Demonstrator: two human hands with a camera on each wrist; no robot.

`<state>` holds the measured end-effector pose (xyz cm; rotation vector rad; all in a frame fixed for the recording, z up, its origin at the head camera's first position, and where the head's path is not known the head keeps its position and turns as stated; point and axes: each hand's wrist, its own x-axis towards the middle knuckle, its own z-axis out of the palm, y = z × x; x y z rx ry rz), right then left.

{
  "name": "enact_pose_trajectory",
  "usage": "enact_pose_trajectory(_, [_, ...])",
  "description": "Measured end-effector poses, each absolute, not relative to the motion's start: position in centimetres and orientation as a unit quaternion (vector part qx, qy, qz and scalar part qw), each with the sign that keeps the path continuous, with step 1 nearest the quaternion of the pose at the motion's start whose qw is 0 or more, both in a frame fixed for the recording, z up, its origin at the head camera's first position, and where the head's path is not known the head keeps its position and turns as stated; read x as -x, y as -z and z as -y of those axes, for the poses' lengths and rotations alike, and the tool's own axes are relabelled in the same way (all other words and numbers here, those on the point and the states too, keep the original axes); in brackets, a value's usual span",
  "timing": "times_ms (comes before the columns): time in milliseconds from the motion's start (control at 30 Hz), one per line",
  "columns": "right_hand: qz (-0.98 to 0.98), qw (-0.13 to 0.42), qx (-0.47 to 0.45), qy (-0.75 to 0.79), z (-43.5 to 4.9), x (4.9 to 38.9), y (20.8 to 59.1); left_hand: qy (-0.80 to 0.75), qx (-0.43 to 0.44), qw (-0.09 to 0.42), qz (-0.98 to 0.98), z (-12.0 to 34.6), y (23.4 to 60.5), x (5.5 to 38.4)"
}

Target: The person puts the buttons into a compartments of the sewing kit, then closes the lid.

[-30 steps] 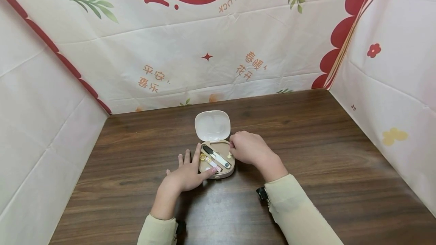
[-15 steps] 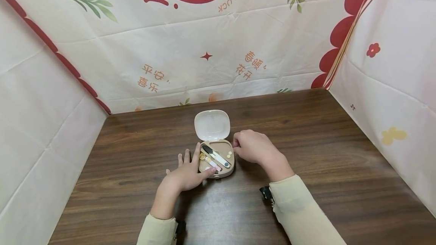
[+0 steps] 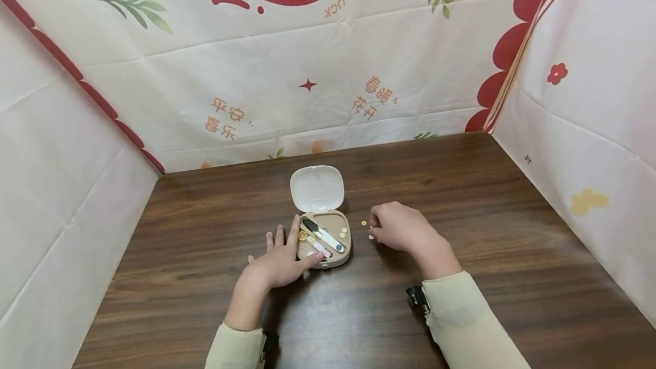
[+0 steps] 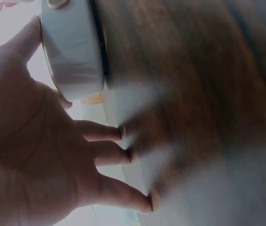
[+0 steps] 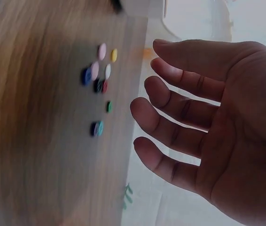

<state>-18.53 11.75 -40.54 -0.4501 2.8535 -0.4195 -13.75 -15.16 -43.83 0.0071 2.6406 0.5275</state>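
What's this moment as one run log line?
left hand: touching case | right hand: nothing visibly held, near buttons on table | lid: open

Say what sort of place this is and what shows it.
Likely an indoor booth set up for small handwork: a wooden table closed in on three sides by printed cloth, with an open sewing box and loose buttons on it.

The right hand (image 5: 231,122), fingers loosely bent, is near several small coloured buttons (image 5: 98,85). They lie scattered on the wooden table (image 5: 39,141), some perhaps overlapping; the view is blurry.
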Motion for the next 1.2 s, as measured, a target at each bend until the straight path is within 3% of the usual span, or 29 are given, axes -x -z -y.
enact_pose_trajectory(1200, [-0.972,0.139,0.144,0.120,-13.5,18.0,42.8,-0.196,-0.006,0.213,-0.957,15.2,43.9,13.7])
